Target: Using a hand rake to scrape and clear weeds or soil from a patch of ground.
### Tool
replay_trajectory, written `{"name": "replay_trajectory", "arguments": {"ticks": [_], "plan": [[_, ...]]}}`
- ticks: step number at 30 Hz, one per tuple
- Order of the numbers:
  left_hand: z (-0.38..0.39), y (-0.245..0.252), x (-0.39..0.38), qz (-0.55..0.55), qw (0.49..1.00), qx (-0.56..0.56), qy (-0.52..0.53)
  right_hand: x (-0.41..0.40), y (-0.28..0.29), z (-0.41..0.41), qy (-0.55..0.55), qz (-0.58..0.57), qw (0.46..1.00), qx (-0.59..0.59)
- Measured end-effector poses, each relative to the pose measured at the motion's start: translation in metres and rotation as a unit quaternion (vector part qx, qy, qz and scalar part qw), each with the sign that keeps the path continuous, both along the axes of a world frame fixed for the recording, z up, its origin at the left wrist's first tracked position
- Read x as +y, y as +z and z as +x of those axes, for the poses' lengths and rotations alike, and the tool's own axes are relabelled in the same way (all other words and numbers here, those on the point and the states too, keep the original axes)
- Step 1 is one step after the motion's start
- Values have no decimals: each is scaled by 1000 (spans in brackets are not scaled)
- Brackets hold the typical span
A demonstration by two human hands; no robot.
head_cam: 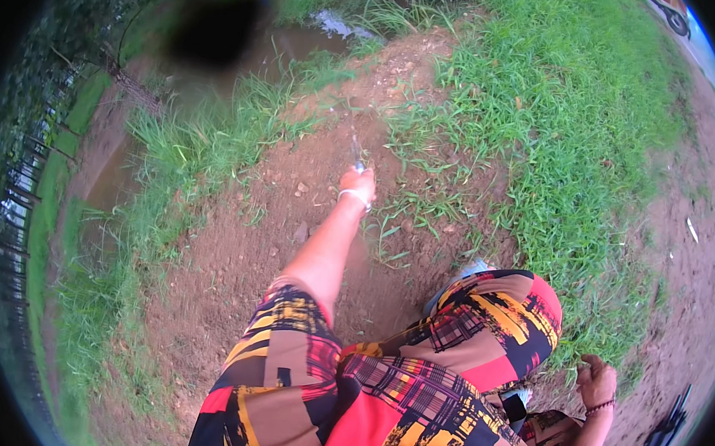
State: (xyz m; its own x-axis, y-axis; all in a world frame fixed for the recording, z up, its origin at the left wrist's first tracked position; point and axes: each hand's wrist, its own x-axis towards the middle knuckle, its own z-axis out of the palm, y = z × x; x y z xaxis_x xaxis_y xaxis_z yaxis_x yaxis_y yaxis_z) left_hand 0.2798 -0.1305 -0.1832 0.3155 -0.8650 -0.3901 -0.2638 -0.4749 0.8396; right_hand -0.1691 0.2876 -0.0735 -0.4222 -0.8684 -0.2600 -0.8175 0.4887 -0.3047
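With a pale bangle at its wrist, my left hand point(359, 184) reaches forward over bare soil and is closed around the end of a tool's handle point(359, 166). The thin part beyond the handle is blurred against the dirt, so its kind cannot be told. Off to the right, beside my bent knee in patterned cloth, my right hand point(596, 379) is raised with curled fingers and wears a beaded bracelet. No object shows in it, though its palm side is partly hidden. Small weeds point(424, 209) grow in the soil right of my left hand.
Thick grass point(563, 132) covers the ground to the right. Muddy water point(308, 40) lies beyond the soil bank, near a tree trunk point(134, 86). A dark folded object, possibly an umbrella point(659, 440), rests on the dirt at lower right. A vehicle wheel point(677, 23) shows at upper right.
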Motion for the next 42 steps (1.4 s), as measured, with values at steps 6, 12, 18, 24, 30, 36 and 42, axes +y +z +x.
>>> {"name": "replay_trajectory", "arguments": {"ticks": [6, 12, 18, 24, 30, 36, 42], "plan": [[-55, -67, 64, 153, 952, -54, -259, -9, 17, 22, -38, -9, 999, 24], [13, -61, 163, -28, 917, -200, -345, -16, 29, 31, -40, 13, 999, 16], [44, -45, 112, -145, 947, -179, -225, -18, 38, 38, -41, 13, 999, 29], [-12, -24, 16, -42, 997, -1, -58, -14, 38, 38, -48, 14, 999, 18], [-44, -51, 79, 117, 957, -17, -264, -9, 39, 38, -60, 24, 998, 20], [5, -37, 162, -92, 880, -183, -429, 1, 30, 30, 14, -3, 999, 49], [-37, -27, 126, -115, 910, -125, -379, 1, 35, 37, -71, 44, 996, 12]]}}
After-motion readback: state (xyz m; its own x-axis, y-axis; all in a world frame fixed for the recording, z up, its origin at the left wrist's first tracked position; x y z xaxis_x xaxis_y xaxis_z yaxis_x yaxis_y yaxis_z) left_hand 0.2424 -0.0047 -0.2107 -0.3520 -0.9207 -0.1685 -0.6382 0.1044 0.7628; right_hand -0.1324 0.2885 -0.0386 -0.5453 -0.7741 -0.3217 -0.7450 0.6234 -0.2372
